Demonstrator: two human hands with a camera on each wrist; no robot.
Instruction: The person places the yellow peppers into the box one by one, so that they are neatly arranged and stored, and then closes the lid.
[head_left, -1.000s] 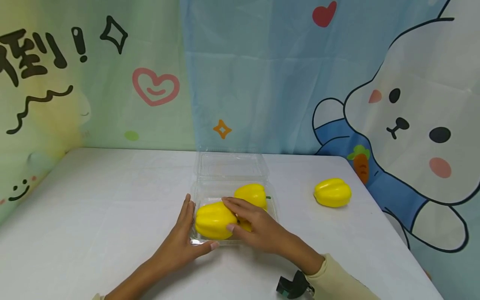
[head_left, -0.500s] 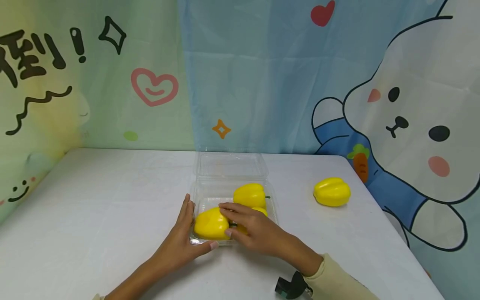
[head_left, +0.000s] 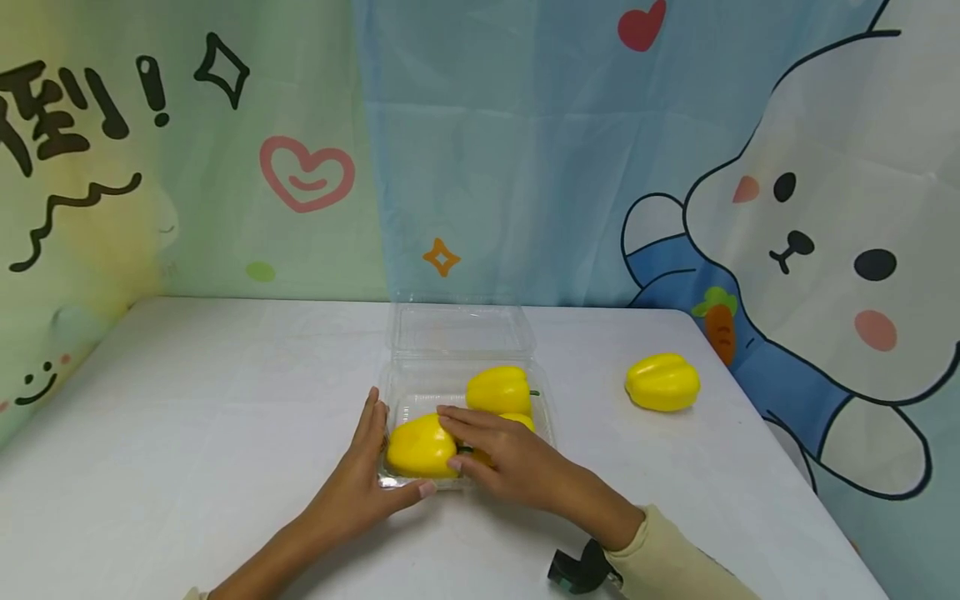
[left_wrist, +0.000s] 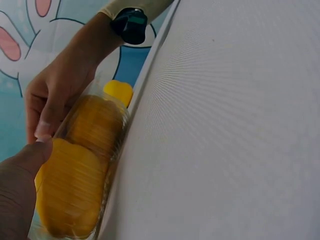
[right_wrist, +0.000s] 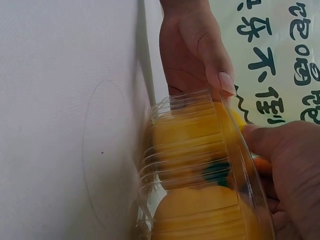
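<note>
You're seating a pepper in the clear clamshell box [head_left: 543,417]. Your left hand [head_left: 358,479] braces the box's near left corner, fingers fairly straight along the wall, thumb on the front rim. Your right hand [head_left: 510,462] lies over the near yellow pepper [head_left: 420,446], fingers loosely curved on it. Just beyond your fingertips a second pepper [head_left: 498,390] sits in the box. Next, I'd judge, comes the far pepper [head_left: 663,382], well right on the worktop [head_left: 187,417].
</note>
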